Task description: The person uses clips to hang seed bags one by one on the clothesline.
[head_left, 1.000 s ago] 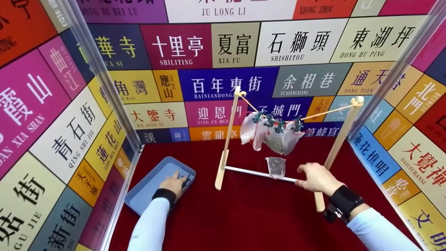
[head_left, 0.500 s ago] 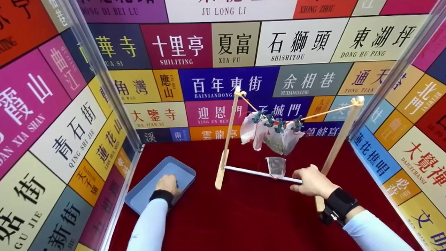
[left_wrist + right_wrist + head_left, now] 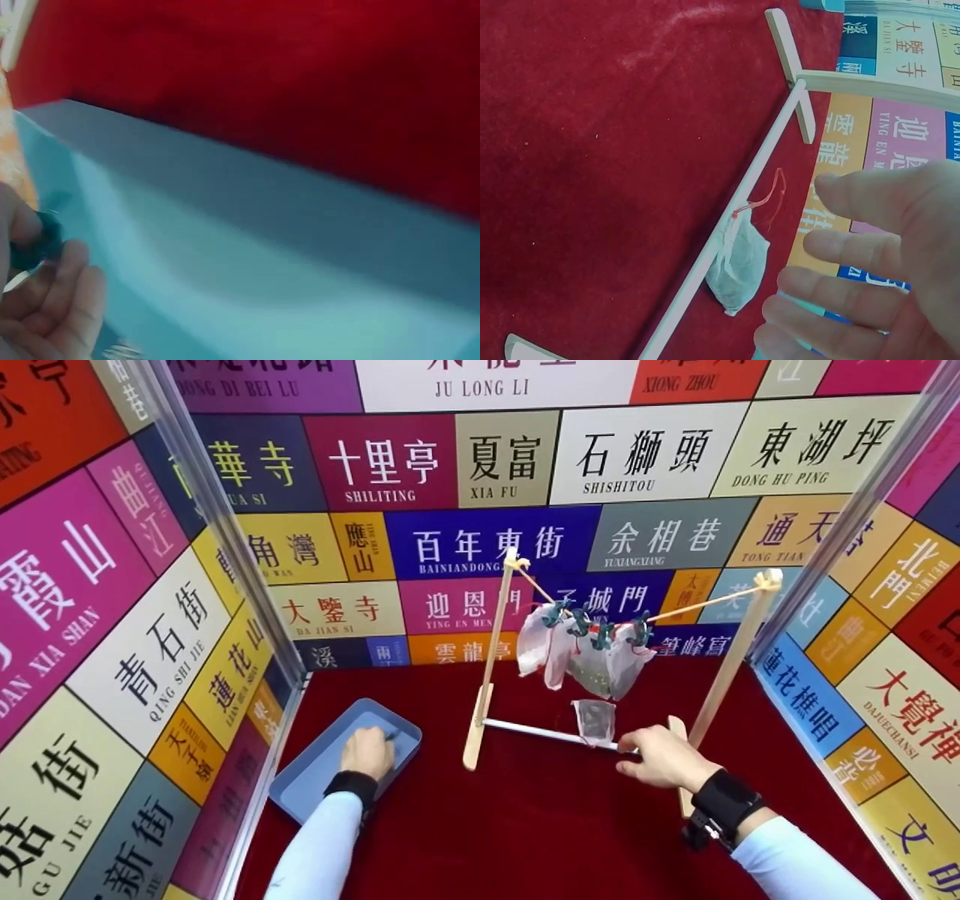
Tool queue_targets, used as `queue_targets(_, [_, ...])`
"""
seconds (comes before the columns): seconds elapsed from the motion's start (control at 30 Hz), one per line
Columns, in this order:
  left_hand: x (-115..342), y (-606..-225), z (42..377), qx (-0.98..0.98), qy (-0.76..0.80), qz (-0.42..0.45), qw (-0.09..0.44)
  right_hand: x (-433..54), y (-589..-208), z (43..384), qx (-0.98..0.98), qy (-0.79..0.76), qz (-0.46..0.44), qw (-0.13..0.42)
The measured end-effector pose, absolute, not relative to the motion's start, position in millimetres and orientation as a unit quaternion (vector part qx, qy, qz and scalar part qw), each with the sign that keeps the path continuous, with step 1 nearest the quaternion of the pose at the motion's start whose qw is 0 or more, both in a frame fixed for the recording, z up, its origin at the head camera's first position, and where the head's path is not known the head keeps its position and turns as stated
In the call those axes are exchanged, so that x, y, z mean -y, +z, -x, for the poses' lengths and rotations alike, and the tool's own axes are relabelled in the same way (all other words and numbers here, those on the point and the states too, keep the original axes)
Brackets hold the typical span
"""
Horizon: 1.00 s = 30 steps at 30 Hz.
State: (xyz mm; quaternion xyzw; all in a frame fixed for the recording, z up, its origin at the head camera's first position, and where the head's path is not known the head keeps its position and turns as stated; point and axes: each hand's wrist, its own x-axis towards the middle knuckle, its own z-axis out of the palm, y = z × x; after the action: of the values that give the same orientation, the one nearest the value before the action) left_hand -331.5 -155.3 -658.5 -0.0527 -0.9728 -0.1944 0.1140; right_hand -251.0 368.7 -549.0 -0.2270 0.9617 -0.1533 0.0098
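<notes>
Inside the blue tray point(image 3: 296, 784), my left hand point(image 3: 367, 754) pinches a dark green clip point(image 3: 39, 241) between thumb and fingers. My right hand point(image 3: 664, 757) hovers by the right part of the white rod point(image 3: 536, 731) of a wooden rack, its fingers relaxed and holding nothing. A small white mesh drawstring bag point(image 3: 739, 266) with a red cord lies against that rod, left of the right hand. Above, several similar bags point(image 3: 626, 664) hang from the rack's line point(image 3: 709, 606), held by dark green clips point(image 3: 600, 637).
The rack's left post point(image 3: 496, 641) and right post point(image 3: 727, 667) stand on wooden feet, with the line tied between their tops. Dark red cloth point(image 3: 480, 840) covers the table. Walls with coloured lettered panels point(image 3: 652, 450) enclose it at back and sides.
My left hand's spread fingers have curled in around a clip at the tray's right side. The right hand has drifted a little left along the rod, towards the lying bag.
</notes>
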Motion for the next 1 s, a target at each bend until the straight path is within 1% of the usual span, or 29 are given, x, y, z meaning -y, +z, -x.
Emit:
queue_targets(0.1, [137,-642,332,0.966,-0.193,0.092,0.145,-365,-549,251,-0.959,-0.156,0.235,-0.003])
queue_targets(0.17, [118,-628,331,0.961,-0.204,0.124,0.139,-362,-549,251,-0.956,-0.160,0.244,-0.015])
queue_targets(0.23, [95,-612,328,0.953,-0.232,0.160,0.109,-358,-549,251,-0.953,-0.169,0.250,-0.024])
queue_targets(0.37, [43,-586,316,0.927,-0.293,0.231,0.023,-345,-549,252,-0.943,-0.189,0.271,-0.047])
queue_targets(0.43, [19,-577,309,0.916,-0.305,0.261,-0.011,-337,-549,252,-0.938,-0.196,0.280,-0.061])
queue_targets(0.67, [-51,-559,295,0.871,-0.355,0.317,-0.126,-322,-549,255,-0.925,-0.184,0.311,-0.118])
queue_targets(0.8, [-73,-555,294,0.852,-0.365,0.339,-0.163,-325,-553,255,-0.913,-0.161,0.341,-0.157])
queue_targets(0.9, [-81,-553,293,0.845,-0.360,0.352,-0.180,-331,-556,253,-0.903,-0.154,0.357,-0.183])
queue_targets(1.0, [-86,-554,292,0.841,-0.354,0.360,-0.195,-336,-557,250,-0.901,-0.152,0.356,-0.197])
